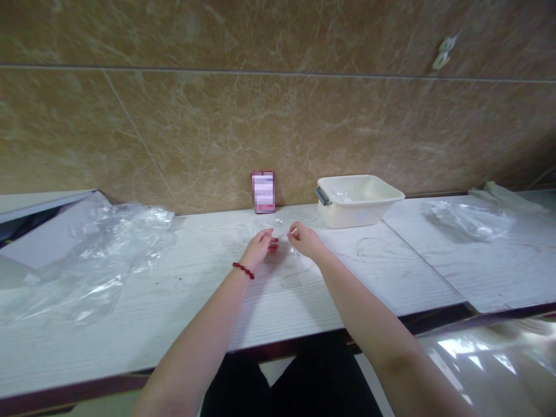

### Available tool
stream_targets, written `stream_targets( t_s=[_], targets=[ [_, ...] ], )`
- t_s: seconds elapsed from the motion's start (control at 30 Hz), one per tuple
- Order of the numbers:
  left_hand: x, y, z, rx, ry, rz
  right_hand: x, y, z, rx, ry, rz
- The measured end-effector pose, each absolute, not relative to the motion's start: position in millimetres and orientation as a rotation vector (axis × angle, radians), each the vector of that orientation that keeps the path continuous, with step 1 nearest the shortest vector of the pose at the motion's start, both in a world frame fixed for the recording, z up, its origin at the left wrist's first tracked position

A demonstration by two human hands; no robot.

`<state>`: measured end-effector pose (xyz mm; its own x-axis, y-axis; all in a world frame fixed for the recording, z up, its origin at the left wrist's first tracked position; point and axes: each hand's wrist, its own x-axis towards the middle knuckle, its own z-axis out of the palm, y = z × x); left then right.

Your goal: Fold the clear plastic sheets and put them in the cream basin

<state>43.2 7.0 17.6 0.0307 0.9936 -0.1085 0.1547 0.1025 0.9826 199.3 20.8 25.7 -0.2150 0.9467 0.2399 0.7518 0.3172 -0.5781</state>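
Over the middle of the table, my left hand (259, 245) has its thumb and fingers apart, with a dark red bead bracelet (244, 270) at the wrist. Facing it from the right, my right hand (306, 238) is closed in a pinch. Thin clear plastic (294, 251), which looks like a small bag, shows at the right fingertips. More of this clear film lies flat on the table just behind both hands. Its outline is faint, and the exact grip of the right fingers is partly hidden.
A cream plastic bin (356, 215) with a grey handle stands against the wall, right of my hands. A phone (263, 200) leans on the wall. Clear plastic bags (113, 249) spread over the left side of the table (186, 324); another plastic bundle (471, 222) lies at right.
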Motion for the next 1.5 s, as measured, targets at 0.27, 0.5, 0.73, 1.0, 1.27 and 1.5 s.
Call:
stream_targets(
  t_s=[0.27,0.5,0.73,1.0,1.27,1.5],
  targets=[
    [36,6,12,0.945,1.148,1.037,194,22,17,-1.323,-1.927,1.003],
    [32,9,3,1.425,1.471,0.937,198,22,21,-1.286,-2.162,0.752],
    [29,9,-1,1.835,1.684,0.805,217,21,32,-1.187,-2.689,0.312],
    [29,5,2,1.960,1.708,0.811,216,19,33,-1.443,-2.780,0.316],
    [11,14,3,2.098,1.780,0.719,222,23,28,-1.411,-2.747,0.430],
    [-39,21,21,2.119,2.245,0.671,225,25,25,-1.374,-2.727,0.443]
  ],
)
